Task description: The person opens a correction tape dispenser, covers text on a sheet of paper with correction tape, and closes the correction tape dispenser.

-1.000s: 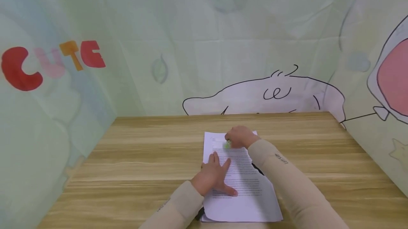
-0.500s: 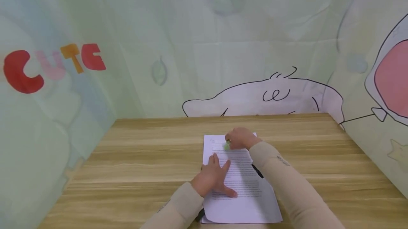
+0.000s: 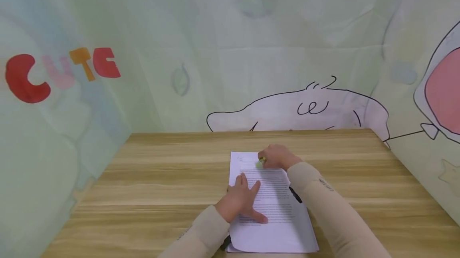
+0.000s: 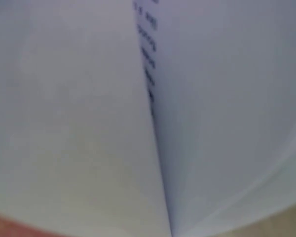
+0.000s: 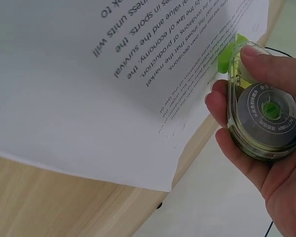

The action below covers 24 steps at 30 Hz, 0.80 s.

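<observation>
A stack of printed paper sheets (image 3: 276, 236) lies on the wooden table in the head view. My left hand (image 3: 242, 199) rests flat on its left half, fingers and thumb spread over the printed lines. Near the top of the page, my right hand (image 3: 276, 157) grips a correction tape (image 5: 266, 116). Clear plastic, a dark round reel and a green hub show on it in the right wrist view, with thumb and fingers around the case. Its green tip is right at the text lines. Blurred paper (image 4: 79, 113) fills the left wrist view.
The wooden table (image 3: 161, 178) reaches back to a cloth backdrop (image 3: 161, 70) with cartoon drawings and colourful letters. A dark wrist-camera strap (image 3: 295, 195) shows beneath the right sleeve. One lower corner of the top sheet curls up.
My right hand has slid a little to the right along the upper lines with the correction tape. The left hand stays in place on the paper.
</observation>
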Each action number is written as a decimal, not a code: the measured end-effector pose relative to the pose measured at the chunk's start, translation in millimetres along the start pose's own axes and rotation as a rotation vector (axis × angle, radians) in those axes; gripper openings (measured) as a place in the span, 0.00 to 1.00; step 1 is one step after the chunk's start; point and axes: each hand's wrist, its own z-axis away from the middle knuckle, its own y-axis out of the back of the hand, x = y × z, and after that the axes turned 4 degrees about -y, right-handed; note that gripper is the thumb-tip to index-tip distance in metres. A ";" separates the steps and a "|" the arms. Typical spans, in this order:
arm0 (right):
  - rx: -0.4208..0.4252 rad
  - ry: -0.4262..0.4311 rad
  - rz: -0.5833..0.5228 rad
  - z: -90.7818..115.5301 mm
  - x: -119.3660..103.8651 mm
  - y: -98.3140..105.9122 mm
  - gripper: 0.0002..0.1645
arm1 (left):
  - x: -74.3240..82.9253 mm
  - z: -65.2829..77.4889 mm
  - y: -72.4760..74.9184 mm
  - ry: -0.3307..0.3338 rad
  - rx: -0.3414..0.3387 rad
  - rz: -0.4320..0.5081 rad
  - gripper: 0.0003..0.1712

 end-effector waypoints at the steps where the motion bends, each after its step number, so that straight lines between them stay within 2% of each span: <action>1: 0.002 0.010 0.006 0.6 -0.4 -0.1 0.19 | 0.4 0.1 0.1 -0.003 -0.001 -0.001 0.65; 13: 0.058 0.087 0.045 3.7 -2.9 -2.2 0.15 | 2.7 1.0 1.2 0.002 0.003 -0.014 0.65; 24: 0.053 0.076 0.062 1.3 -4.7 -2.6 0.15 | 1.6 -1.2 -0.6 0.006 0.006 0.009 0.66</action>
